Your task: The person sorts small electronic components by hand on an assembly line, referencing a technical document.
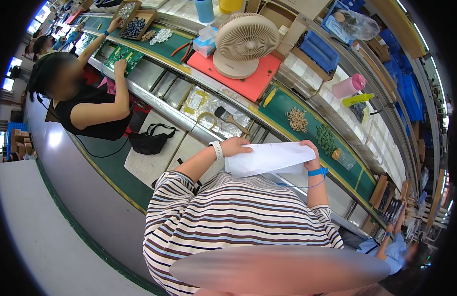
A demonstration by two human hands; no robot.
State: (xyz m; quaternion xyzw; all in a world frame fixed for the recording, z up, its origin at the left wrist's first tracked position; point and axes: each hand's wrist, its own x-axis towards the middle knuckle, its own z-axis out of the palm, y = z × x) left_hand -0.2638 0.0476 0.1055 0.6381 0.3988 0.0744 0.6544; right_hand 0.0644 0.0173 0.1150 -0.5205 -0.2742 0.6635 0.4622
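Bare fingers [244,149] of the left hand [234,147] and right hand [310,149] pinch opposite ends of a thin, white, paper-like sheet [270,159], its long axis running left to right directly between them, neither hand nearer, beside a long, green-topped counter [285,101].

A beige fan [247,38] stands on a red mat [259,88] near red-handled pliers [180,48], tan parts [297,120] and green parts [326,140] lie in separate piles on the green worktop [280,104], with a pink cup [348,86] beyond.
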